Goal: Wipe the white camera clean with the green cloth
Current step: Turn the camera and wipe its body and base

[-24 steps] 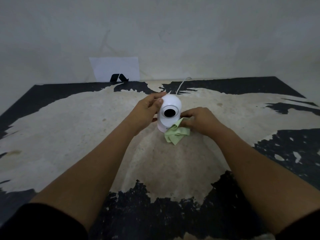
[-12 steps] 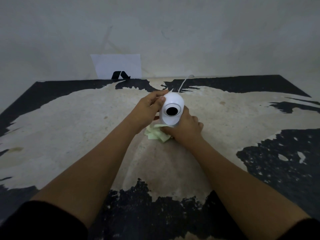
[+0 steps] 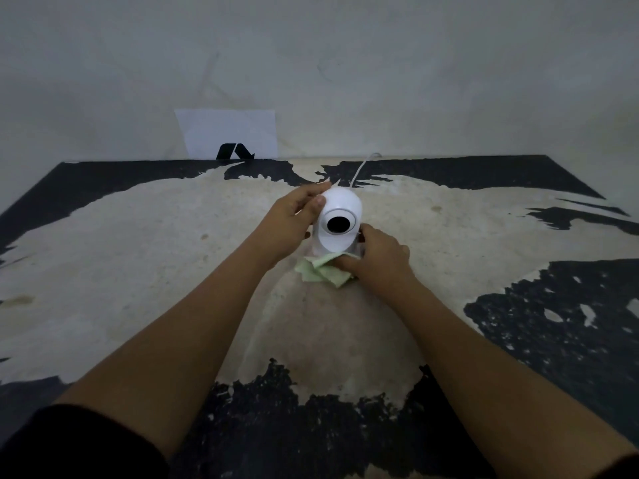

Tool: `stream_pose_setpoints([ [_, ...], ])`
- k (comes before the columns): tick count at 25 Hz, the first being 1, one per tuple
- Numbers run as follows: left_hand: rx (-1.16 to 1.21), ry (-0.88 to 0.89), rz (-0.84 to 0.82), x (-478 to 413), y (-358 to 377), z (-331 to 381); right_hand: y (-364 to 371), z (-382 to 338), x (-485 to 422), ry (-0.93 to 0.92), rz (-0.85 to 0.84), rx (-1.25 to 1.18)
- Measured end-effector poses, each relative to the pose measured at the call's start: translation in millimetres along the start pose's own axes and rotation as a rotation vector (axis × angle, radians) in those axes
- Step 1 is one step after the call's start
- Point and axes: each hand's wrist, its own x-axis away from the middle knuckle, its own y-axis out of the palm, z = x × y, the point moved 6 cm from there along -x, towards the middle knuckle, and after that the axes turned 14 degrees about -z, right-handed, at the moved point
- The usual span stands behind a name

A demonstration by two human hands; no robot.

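Observation:
A white round camera (image 3: 340, 205) with a black lens stands upright at the middle of the worn table (image 3: 138, 257), lens facing me. My left hand (image 3: 294, 219) grips its upper left side, thumb on the shell. My right hand (image 3: 378, 259) presses the pale green cloth (image 3: 320, 271) against the camera's base at the lower right. The cloth bunches out to the left under the base. A white cable (image 3: 361, 167) runs from the camera's back toward the wall.
A white sheet of paper (image 3: 230, 133) with a black mark leans against the grey wall at the back left. The table surface is cream with peeling black patches around its edges.
My right hand and the cloth slid from the camera's right side to under its front, then back a little to the right. My left hand kept its grip.

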Motion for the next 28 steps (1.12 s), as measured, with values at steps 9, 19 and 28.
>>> stream_pose_setpoints([
  [9,-0.31,0.146,0.267,27,-1,31,-33,-13,34,-0.241,0.079,-0.175],
  [19,-0.443,0.084,0.183,43,6,24,-51,-33,32,-0.334,0.036,-0.395],
  [28,-0.293,-0.049,0.289,30,3,14,-61,-29,-10,-0.241,0.033,-0.547],
])
